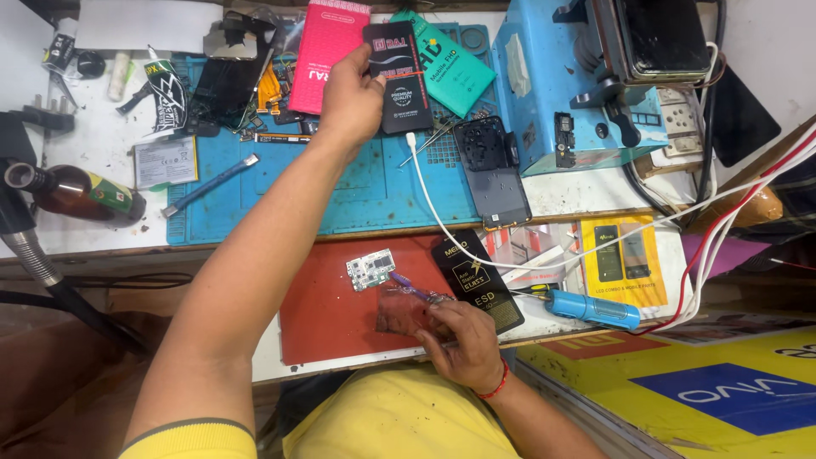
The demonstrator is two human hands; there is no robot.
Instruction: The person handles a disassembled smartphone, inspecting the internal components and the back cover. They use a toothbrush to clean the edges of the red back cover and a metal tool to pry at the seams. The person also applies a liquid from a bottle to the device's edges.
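Left hand [350, 93] grips the black packet [397, 75]; lift it straight, clear of neighbouring packets. Right hand [461, 340] pinches a clear bag [406, 311] near the board [371, 269]; keep it pinned.

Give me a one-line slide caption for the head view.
Left hand grips a flat black packet above the blue mat; right hand holds a clear plastic pouch.
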